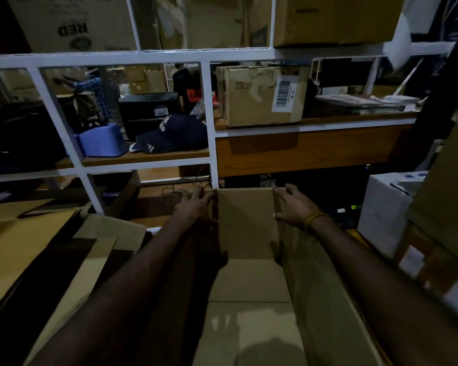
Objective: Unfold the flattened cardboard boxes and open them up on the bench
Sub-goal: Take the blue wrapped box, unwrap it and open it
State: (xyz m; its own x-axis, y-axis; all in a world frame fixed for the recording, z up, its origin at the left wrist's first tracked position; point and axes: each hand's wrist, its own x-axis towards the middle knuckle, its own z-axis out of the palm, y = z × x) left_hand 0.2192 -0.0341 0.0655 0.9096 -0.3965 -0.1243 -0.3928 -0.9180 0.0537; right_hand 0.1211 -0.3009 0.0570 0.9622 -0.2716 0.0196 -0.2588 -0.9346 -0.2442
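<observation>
A brown cardboard box (249,273) stands opened up in front of me, its inside and far wall in view. My left hand (195,204) rests flat on the box's far left corner with its fingers stretched out. My right hand (295,204) lies on the far right corner, fingers straight, a yellow band on the wrist. Both forearms run along the box's side walls. To the left lie flattened cardboard sheets (37,247) in a loose pile.
A white metal shelf frame (209,122) stands right behind the box, holding a dark cap (169,134), a blue tub (101,140) and a labelled carton (262,96). A white box (386,210) and stacked cartons (439,233) crowd the right side.
</observation>
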